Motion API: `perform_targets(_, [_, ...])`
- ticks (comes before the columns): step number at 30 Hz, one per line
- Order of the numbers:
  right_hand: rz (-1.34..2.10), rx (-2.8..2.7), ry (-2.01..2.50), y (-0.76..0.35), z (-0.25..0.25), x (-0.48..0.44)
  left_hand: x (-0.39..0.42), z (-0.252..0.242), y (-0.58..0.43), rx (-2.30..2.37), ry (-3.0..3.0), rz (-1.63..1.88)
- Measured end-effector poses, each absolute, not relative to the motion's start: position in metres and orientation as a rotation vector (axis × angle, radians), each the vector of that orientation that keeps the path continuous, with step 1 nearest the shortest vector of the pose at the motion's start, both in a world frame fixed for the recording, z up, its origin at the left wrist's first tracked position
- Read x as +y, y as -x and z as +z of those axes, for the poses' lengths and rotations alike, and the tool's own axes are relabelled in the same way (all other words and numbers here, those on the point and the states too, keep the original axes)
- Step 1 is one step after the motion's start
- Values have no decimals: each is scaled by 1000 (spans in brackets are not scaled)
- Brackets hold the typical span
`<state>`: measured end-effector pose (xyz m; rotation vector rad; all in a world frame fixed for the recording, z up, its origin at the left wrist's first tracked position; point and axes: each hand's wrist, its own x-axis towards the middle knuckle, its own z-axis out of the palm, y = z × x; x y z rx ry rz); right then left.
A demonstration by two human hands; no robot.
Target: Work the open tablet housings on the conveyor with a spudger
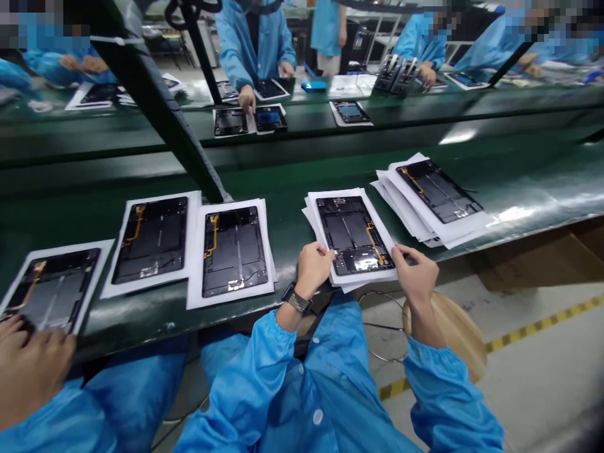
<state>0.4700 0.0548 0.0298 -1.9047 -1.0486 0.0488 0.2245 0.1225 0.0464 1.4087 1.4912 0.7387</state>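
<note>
In front of me lies an opened tablet (346, 229), its dark inside and orange flex cable facing up, on a stack of white sheets (309, 220). My left hand (314, 267), with a watch on the wrist, is closed at the tablet's lower left edge. At its lower right edge my right hand (418, 270) pinches with thumb and fingers. The fingertips partly hide whether they grip the tablet alone or the sheet under it too. Right of it, another opened tablet (441, 192) rests on a thicker, untidy pile of white sheets (408, 207).
To the left, opened tablets (236, 251) (153, 242) lie on white sheets along the green bench (287, 182). A neighbour's hands (35, 371) touch another tablet (56, 286). A slanted dark post (165, 107) rises from the bench. Co-workers in blue (255, 44) sit opposite. A wooden stool (453, 333) stands below right.
</note>
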Motion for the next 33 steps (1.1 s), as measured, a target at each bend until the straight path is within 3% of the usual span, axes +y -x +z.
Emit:
perform_targets(13, [3,-1087,1831,-457,39,56,120,62,-217,1486,-1379,848])
perform_targets(27, [347,-944,1726,-443,62,52,127,61,-213,1056,-928,1021])
perform_targets(33, [431,-1004,1667,-446,85,53,142,81,-143,901,-987,945])
